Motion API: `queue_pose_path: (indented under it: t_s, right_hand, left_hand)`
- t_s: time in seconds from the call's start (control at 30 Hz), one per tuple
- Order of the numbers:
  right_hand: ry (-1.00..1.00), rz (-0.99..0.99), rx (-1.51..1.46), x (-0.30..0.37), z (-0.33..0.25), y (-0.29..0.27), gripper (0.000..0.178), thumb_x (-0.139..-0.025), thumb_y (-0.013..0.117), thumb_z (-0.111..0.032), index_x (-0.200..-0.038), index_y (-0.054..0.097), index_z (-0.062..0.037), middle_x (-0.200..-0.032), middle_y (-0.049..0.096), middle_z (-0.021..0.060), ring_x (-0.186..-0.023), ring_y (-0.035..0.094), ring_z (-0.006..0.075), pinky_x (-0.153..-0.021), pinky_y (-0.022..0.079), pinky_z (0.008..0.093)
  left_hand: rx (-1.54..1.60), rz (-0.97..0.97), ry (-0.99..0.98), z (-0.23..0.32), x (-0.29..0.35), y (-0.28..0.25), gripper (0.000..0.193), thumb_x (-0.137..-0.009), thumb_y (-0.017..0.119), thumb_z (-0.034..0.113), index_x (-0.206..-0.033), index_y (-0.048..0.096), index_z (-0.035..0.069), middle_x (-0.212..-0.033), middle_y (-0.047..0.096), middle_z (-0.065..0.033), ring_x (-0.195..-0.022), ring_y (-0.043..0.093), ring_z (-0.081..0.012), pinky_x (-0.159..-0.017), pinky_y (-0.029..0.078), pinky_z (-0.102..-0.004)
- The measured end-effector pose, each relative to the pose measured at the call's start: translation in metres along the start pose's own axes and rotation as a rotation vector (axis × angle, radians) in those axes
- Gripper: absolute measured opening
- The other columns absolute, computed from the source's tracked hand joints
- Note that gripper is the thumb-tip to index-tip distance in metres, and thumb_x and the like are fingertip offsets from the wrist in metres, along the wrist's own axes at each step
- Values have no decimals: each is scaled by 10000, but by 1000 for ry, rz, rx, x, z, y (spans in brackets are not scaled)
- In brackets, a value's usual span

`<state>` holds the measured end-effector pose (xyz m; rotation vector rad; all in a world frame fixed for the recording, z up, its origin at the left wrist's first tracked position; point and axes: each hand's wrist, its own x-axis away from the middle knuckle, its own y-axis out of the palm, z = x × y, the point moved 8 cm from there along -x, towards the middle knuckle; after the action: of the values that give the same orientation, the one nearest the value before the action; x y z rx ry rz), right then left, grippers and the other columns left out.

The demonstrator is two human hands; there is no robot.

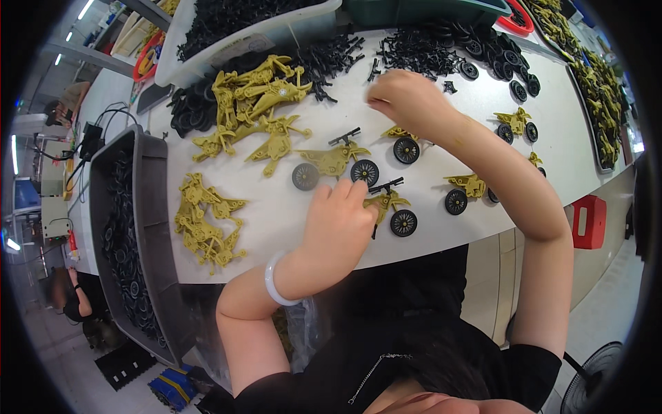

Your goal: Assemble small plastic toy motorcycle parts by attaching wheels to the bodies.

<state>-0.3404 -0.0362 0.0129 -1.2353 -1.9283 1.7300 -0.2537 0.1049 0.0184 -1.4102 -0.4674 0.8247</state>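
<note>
Currently I count several finished toy motorbikes on the white table (276,214): one at centre (334,162), others toward the right edge (516,123), each olive yellow with two black wheels. Left undone: a heap of bare yellow frames (258,96) at the back, a smaller heap (205,221) near the grey bin (148,228) of wheels, and scattered black handlebar pieces (331,55) and loose wheels (483,52).

My left hand (338,224) lies fingers together and curled over the part-built bike (389,207) at the table's near edge, touching its frame (rear wheel fitted, handlebar on; front wheel hidden, cannot tell). My right hand (407,100) reaches toward the black parts, fingertips pinched together; whether they hold a piece I cannot tell.
</note>
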Motion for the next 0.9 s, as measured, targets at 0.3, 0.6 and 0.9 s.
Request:
queue_pose_path:
  t_s: [0.3,0.6,0.9]
  right_hand:
    - [198,-76,-121,-60,9,42,162,-754,582,4,-915,575,22,-884,656,187,-870,646,352,-761,528,420]
    - [191,-60,-143,-12,62,7,144,-746,644,-79,-887,657,-54,-837,627,88,-857,607,274,-796,491,365]
    - [-208,-127,139,-54,8,32,119,-746,586,-93,-743,700,-127,-924,643,19,-969,570,237,-819,506,337]
  left_hand:
    - [263,57,-76,-20,-17,-15,135,-707,717,184,-815,684,110,-702,512,-8,-696,522,-194,-608,362,-337]
    - [283,-20,102,36,-37,-7,186,-707,704,144,-888,679,111,-795,570,-18,-744,532,-214,-665,374,-334]
    - [92,53,284,113,-75,33,422,-747,646,167,-1117,580,-24,-1136,551,-158,-1102,508,-285,-949,396,-421]
